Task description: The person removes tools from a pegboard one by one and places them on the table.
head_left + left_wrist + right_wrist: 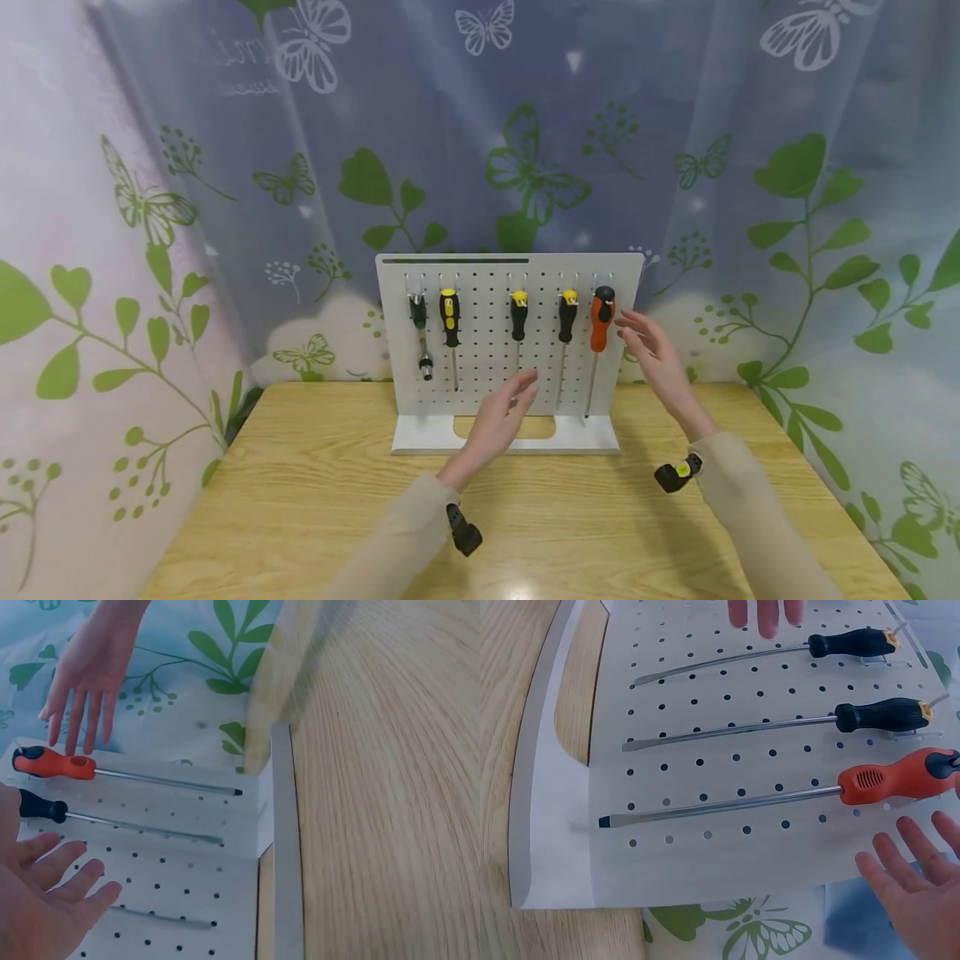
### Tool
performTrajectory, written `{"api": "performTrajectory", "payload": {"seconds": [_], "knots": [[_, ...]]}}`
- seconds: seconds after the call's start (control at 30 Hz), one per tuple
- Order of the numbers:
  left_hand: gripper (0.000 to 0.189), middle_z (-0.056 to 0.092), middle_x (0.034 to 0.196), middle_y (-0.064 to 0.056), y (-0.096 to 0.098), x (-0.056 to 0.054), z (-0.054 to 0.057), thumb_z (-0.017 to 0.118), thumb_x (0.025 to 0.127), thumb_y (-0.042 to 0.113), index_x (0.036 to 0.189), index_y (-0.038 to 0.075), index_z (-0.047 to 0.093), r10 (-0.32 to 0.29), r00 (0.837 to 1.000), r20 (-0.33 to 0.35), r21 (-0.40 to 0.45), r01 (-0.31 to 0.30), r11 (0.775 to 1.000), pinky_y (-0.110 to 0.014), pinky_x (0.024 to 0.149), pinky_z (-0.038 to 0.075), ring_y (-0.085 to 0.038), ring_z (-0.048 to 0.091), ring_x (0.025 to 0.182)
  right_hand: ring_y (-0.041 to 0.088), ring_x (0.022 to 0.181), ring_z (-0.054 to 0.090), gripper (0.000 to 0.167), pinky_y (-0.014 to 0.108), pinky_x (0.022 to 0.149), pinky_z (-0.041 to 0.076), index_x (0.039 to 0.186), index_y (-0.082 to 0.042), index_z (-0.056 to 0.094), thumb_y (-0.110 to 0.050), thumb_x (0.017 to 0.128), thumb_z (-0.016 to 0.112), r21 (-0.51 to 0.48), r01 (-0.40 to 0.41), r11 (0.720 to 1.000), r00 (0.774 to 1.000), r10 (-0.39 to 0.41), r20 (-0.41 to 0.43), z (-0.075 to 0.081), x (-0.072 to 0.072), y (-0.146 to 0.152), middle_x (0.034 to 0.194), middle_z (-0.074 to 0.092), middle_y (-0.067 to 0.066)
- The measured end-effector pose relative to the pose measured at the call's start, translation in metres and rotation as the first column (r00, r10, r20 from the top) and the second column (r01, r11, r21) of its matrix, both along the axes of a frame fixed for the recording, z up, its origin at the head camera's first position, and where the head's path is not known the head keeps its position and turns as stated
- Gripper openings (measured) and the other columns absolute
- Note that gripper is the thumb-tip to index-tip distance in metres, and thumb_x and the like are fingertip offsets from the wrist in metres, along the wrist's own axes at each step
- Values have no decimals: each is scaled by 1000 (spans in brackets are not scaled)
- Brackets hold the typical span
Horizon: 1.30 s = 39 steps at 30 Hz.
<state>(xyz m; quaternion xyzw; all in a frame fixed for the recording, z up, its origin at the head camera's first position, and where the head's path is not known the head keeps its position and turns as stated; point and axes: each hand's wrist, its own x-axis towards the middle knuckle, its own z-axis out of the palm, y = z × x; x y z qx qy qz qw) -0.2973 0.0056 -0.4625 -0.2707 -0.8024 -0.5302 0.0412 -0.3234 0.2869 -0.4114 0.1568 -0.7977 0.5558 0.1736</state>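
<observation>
My right hand (pixel 654 357) is beside the right edge of the white pegboard (pixel 487 375), its fingers extended toward the orange-and-black screwdriver (pixel 600 321). In the right wrist view its fingertips are close to the orange handle (pixel 892 778) and hold nothing. My left hand (pixel 498 417) hovers in front of the board's lower middle with relaxed fingers and nothing in them. Two black screwdrivers with yellow ends, the middle one (pixel 519 321) and the one nearer the orange (pixel 567 321), hang by their handles, shafts pointing down.
A black-and-yellow screwdriver (pixel 450 321) and a dark-handled ratchet-like tool (pixel 422 333) hang on the board's left side. The board's white base (pixel 423 437) stands on a wooden table (pixel 300 500). Behind it hangs a curtain (pixel 450 125) printed with leaves and butterflies.
</observation>
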Motion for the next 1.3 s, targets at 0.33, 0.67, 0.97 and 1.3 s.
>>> {"api": "performTrajectory", "payload": {"seconds": [0.33,0.67,0.97,1.3], "knots": [[47,52,150,-13,34,-14,-10,37,112,31,148,2,46,-57,997,48,99,52,994,-45,112,46,-32,51,136,9,115,56,48,15,94,52,150,3,39,-20,109,47,-94,-26,995,999,29,31,-1,-12,-10,144,48,27],[50,49,153,-12,62,-20,-21,36,112,35,152,6,43,-57,987,151,92,43,995,-43,113,45,-30,51,136,5,111,56,47,24,98,54,148,4,38,-21,109,47,-116,-12,993,995,23,95,0,-16,-14,143,49,28],[54,43,157,-12,80,-22,-34,32,112,38,155,7,38,-65,967,248,76,47,996,-45,118,38,-31,44,142,0,108,56,50,21,92,56,149,6,35,-15,107,51,-150,-14,989,992,32,121,-3,-21,-14,144,47,29],[56,33,163,-10,92,-29,-39,29,112,40,158,8,32,-110,941,320,129,72,989,-47,124,27,-30,32,150,0,106,57,49,16,89,55,147,5,40,-17,106,55,-145,1,989,992,18,127,-3,-25,-14,139,50,28]]}}
